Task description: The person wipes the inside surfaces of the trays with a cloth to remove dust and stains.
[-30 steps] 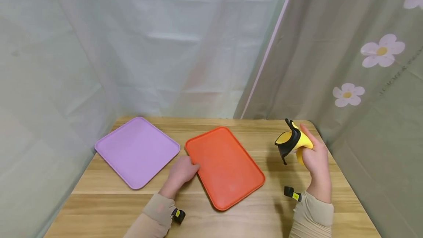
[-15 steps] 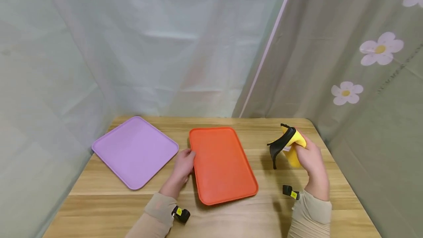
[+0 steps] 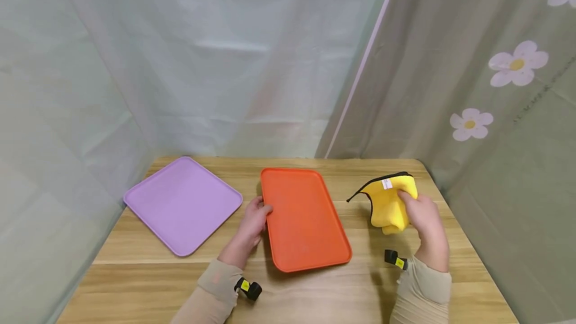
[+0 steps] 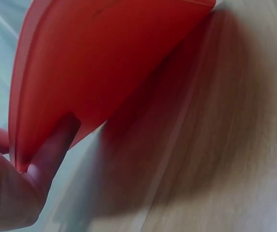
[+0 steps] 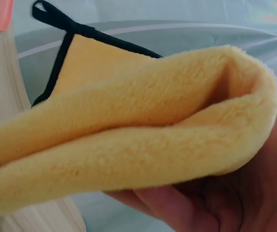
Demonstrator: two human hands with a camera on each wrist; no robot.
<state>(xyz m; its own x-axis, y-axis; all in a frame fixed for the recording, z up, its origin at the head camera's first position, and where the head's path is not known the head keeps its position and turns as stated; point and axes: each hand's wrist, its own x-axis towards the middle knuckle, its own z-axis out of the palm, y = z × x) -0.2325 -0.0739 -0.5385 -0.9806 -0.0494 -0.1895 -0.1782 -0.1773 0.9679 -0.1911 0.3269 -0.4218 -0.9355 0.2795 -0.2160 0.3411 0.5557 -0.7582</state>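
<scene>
My left hand (image 3: 253, 224) grips the left long edge of an orange-red rectangular tray (image 3: 306, 219). In the left wrist view the tray (image 4: 99, 53) is raised off the wood at a tilt, its shadow below, with fingers on either side of its rim. My right hand (image 3: 424, 216) pinches a folded yellow cleaning cloth (image 3: 389, 206) with black edging and a small white label, held over the table to the tray's right. The right wrist view shows the plush cloth (image 5: 128, 145) in thick folds, a black hanging loop at one corner; the fingers are partly hidden beneath it.
A purple square tray (image 3: 183, 206) lies flat on the left of the wooden table (image 3: 148, 289), turned cornerwise. Pale curtains (image 3: 234, 64) stand behind the table and along both sides. A black camera sits on each wrist.
The left hand has taken hold of the tray's edge, turned the tray straighter and lifted it. In the right hand the cloth has turned, so its yellow face and label now show.
</scene>
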